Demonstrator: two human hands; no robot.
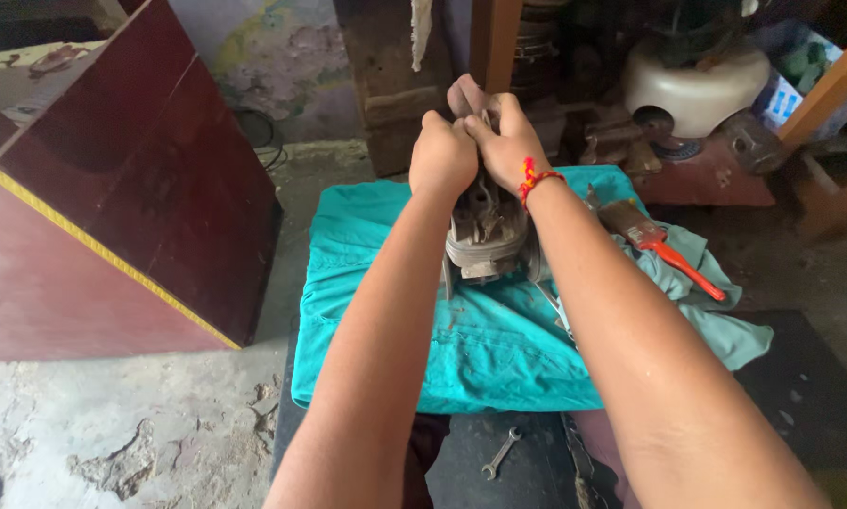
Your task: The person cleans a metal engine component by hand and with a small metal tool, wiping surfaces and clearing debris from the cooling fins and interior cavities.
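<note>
Fingers (499, 118) of both hands are clenched around the top of a grey metal engine part (485, 236), which is stood upright on a teal cloth (386, 283) and held at its upper end. The left hand (442, 155) is closed into a fist against the right hand (508, 141), and a brownish piece (463, 94) is gripped between them; what that piece is cannot be told.

Several risks are judged likely. The cloth is soft and rumpled, so the part could be tipped or slid if force is applied off-centre. A slip of the grip could send knuckles into the part's fins or edges.

Around the work, a dark red cabinet (131, 188) is set close on the left, a white tank (697, 85) and wooden posts (833, 90) are crowded behind, and elbow room is limited there. A brush (654, 240) with a red handle is laid on the cloth just beside the part and could be knocked off. A small spanner (501, 452) is left on the dark mat (810, 396) near the body, well apart from the hands.
</note>
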